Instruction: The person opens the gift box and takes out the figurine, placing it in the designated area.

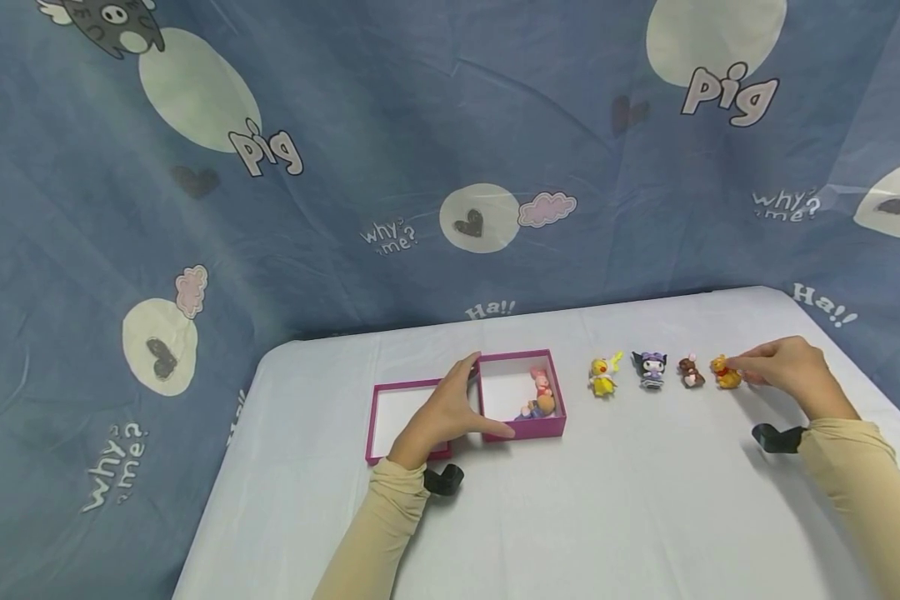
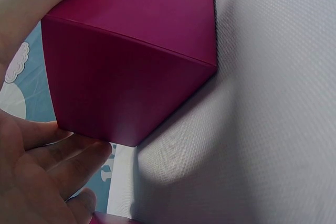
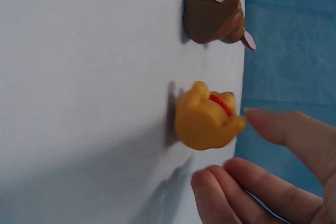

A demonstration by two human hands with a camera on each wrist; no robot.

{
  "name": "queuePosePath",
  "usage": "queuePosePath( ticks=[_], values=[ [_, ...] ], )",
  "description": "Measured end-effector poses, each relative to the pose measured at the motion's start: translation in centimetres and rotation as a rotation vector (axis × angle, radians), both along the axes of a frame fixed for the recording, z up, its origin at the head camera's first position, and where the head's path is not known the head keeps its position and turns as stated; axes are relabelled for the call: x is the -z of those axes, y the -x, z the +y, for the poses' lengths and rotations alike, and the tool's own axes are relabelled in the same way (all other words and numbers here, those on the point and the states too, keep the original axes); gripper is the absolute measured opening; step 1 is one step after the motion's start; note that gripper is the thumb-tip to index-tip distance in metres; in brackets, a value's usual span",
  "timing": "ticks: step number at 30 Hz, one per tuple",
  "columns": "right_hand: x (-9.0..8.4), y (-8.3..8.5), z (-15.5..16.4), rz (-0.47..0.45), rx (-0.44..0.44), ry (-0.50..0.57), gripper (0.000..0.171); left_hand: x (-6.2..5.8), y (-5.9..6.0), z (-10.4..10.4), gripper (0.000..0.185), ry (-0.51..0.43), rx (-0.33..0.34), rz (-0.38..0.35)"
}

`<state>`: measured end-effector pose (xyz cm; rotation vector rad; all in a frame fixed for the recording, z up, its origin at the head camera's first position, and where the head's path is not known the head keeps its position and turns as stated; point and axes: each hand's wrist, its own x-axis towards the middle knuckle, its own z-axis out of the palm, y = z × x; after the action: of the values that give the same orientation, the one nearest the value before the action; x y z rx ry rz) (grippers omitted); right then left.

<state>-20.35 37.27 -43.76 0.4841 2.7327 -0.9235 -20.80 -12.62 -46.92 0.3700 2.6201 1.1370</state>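
My left hand [image 1: 438, 412] spans the left side of a magenta box [image 1: 528, 429], thumb at its front wall and fingers at the back; in the left wrist view the fingertips touch the box [image 2: 131, 82]. Inside it lie a pink figurine [image 1: 542, 381] and a blue-and-tan one [image 1: 542, 406]. On the right, my right hand [image 1: 791, 371] reaches to a yellow bear figurine [image 1: 727, 377] with a red collar. In the right wrist view, thumb and fingers stand apart beside the bear [image 3: 202, 121], not closed round it.
Left of the bear stand a brown figurine [image 1: 691, 372], a purple-and-black one [image 1: 651, 370] and a yellow chick-like one [image 1: 602, 379], in a row. A shallow magenta-rimmed tray or lid [image 1: 371, 425] lies left of the box, partly behind my left hand. A blue printed curtain [image 1: 345, 183] hangs behind the white table [image 1: 607, 517].
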Motion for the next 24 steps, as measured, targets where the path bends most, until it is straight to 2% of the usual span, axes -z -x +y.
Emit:
queuePosePath(
  ticks=[4, 8, 18, 24],
  values=[
    [-0.6, -0.3, -0.5, 0.142, -0.03, -0.078, 0.054, -0.1, 0.0, 0.0, 0.139, -0.004, 0.004, 0.006],
    [-1.1, 0.2, -1.3, 0.236, -0.074, -0.073, 0.048, -0.1, -0.1, 0.0, 0.139, -0.001, 0.002, 0.006],
    [-2.9, 1.6, -5.0, 0.292, -0.262, -0.007, 0.049, 0.0, 0.0, 0.0, 0.138, 0.0, 0.004, 0.009],
    [-4.0, 2.1, -8.5, 0.315, -0.371, 0.032, 0.038, 0.1, 0.1, 0.0, 0.139, -0.001, 0.009, 0.015]
  ],
)
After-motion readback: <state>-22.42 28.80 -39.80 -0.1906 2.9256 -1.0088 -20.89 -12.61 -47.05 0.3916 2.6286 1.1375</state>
